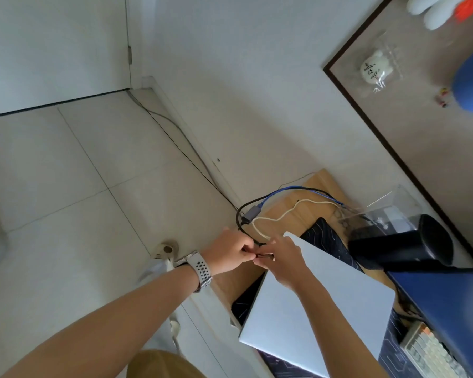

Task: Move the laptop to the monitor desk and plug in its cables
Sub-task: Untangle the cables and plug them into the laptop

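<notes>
The closed silver laptop (320,304) lies on a dark desk mat (325,236) on the wooden desk (292,211). My left hand (228,255), with a watch on its wrist, pinches a plug at the end of the black cable (242,214) by the laptop's left edge. My right hand (283,261) rests on the laptop's corner, its fingers meeting the left hand at the plug. A white cable (281,215) and a blue cable (295,189) with a grey adapter (251,212) lie on the desk behind the hands. The port itself is hidden by my fingers.
The monitor (448,304) stands at the right with its black stand (410,241); a keyboard (432,353) lies below it. A clear plastic box (388,205) sits at the back. A pinboard (421,91) hangs on the wall. Tiled floor (79,186) spreads to the left.
</notes>
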`<state>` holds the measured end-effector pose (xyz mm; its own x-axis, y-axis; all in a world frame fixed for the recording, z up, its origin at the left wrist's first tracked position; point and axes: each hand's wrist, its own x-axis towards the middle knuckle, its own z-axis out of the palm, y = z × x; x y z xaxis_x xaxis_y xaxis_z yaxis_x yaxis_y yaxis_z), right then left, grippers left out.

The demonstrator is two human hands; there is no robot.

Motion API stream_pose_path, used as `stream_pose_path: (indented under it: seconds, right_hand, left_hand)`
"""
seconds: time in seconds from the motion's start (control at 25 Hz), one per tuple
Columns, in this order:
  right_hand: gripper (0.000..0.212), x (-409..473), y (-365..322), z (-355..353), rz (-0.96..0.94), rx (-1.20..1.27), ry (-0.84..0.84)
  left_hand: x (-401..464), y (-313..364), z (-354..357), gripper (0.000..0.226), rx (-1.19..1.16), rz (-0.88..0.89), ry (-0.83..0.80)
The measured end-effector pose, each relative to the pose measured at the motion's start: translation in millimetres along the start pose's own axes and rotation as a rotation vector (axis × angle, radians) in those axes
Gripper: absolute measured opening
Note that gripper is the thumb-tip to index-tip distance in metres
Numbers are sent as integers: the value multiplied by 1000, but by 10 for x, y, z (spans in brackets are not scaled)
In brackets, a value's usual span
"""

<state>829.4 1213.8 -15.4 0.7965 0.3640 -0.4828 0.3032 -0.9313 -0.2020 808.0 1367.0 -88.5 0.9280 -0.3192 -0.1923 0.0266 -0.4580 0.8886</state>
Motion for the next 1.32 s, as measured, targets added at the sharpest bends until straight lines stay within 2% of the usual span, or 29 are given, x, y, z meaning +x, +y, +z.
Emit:
stream_pose_path:
  seconds: [0.12,0.2,0.36,0.68,1.12,1.32]
  right_hand:
    - [17,14,90,19,5,98,113]
    - [28,28,192,5,59,154,195]
    - [41,17,364,-2,201,78,270]
    - [57,43,396,52,231,18,192]
    - [54,72,397,72,245,34,198]
    - [53,69,371,92,251,44,221]
  left_hand:
    - [16,-17,95,19,24,-2,60]
    - [11,-17,152,19,42,6,74]
    - [45,-54,208,20,64,-4,104]
    - [95,-101,289,21,9,13,140]
    - [187,-84,295,22,11,-11,90]
    - [155,-51,333,24,-3,-22,124]
